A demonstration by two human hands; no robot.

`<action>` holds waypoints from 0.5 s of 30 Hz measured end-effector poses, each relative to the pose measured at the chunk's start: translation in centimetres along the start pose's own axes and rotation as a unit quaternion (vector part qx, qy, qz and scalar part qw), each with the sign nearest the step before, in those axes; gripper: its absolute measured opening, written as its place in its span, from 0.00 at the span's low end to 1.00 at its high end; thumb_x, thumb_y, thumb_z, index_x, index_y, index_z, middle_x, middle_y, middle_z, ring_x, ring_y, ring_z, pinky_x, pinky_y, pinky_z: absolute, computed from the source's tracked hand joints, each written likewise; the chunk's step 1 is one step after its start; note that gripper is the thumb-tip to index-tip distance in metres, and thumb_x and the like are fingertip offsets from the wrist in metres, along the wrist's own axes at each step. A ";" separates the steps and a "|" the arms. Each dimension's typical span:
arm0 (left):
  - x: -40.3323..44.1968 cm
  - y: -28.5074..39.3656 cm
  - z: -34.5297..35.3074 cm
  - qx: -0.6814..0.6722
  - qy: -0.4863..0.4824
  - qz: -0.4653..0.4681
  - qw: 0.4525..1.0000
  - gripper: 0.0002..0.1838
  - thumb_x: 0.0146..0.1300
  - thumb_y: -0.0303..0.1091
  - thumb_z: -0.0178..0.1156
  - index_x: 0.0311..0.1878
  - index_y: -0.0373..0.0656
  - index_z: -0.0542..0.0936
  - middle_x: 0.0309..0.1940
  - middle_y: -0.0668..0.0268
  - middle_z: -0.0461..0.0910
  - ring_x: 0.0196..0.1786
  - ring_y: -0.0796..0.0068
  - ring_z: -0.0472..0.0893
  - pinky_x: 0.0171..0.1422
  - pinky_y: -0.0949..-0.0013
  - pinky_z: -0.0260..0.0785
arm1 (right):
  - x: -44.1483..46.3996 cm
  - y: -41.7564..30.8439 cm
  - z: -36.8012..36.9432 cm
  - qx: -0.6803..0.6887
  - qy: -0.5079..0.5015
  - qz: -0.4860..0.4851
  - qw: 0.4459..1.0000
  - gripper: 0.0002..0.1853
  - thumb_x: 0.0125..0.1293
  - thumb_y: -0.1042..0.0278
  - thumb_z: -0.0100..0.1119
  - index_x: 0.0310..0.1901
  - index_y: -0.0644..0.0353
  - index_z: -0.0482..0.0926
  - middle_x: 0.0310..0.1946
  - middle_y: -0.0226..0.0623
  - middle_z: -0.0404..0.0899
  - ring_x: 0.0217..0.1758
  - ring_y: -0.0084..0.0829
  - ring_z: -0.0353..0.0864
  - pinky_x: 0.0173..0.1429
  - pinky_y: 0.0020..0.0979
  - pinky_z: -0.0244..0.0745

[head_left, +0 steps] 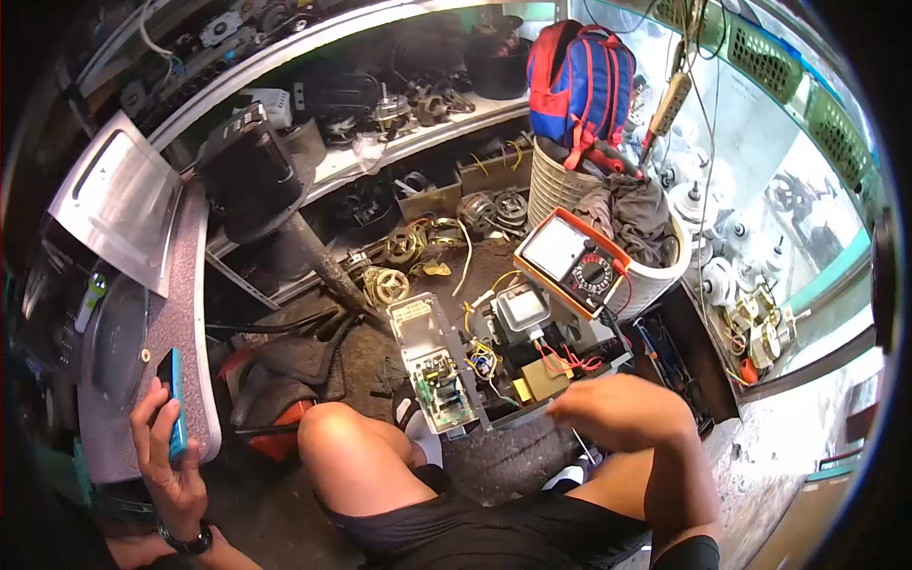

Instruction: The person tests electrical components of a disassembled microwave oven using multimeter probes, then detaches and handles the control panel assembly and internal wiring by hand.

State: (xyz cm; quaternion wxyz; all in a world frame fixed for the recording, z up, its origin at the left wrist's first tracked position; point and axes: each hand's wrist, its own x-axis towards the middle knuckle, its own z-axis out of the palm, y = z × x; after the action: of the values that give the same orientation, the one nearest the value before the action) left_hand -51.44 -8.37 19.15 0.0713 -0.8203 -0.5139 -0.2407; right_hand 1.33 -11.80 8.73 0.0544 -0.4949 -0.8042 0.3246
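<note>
Your black shorts (pixel 475 527) lie closest in the head view. Your left hand (pixel 174 483) clasps a slim blue phone (pixel 177 404); your right hand (pixel 622 413) curls by the opened appliance chassis (pixel 532 411), any hold hidden. Beyond it sits an orange-edged multimeter (pixel 556 249).

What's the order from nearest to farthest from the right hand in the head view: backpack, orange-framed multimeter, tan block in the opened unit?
From the right hand:
1. Tan block: just ahead and to the left, inside the opened unit.
2. Orange-framed multimeter: farther ahead, tilted, beyond the block.
3. Backpack: farthest, at the top of the view.
</note>
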 end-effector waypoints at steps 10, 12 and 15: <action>0.4 0.5 0.4 0.047 -0.015 0.000 0.999 0.29 0.68 0.37 0.54 0.71 0.36 0.75 0.70 0.46 0.71 0.77 0.40 0.70 0.82 0.41 0.58 | -1.5 5.5 0.2 0.182 -0.023 0.074 0.980 0.16 0.79 0.62 0.61 0.61 0.61 0.83 0.53 0.46 0.89 0.57 0.48 0.88 0.62 0.42 0.81; 0.6 0.6 0.3 0.050 -0.020 0.002 0.999 0.30 0.68 0.38 0.53 0.71 0.35 0.75 0.70 0.45 0.71 0.77 0.39 0.69 0.82 0.41 0.58 | -1.8 5.9 0.2 0.179 -0.016 0.067 0.981 0.16 0.79 0.62 0.61 0.61 0.61 0.83 0.52 0.46 0.89 0.57 0.48 0.88 0.62 0.42 0.81; 0.8 0.9 0.0 0.066 -0.035 -0.005 0.997 0.31 0.68 0.41 0.50 0.71 0.34 0.74 0.72 0.44 0.69 0.78 0.38 0.68 0.82 0.39 0.57 | -2.2 5.8 -0.3 0.171 -0.005 0.066 0.983 0.16 0.79 0.63 0.61 0.61 0.62 0.83 0.51 0.45 0.89 0.56 0.48 0.88 0.62 0.42 0.81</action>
State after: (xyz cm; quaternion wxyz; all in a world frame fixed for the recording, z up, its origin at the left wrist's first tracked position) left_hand -50.36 -8.15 19.60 0.1060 -0.8193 -0.5348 -0.1774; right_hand 6.97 -11.73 6.11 0.1133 -0.5285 -0.7028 0.4626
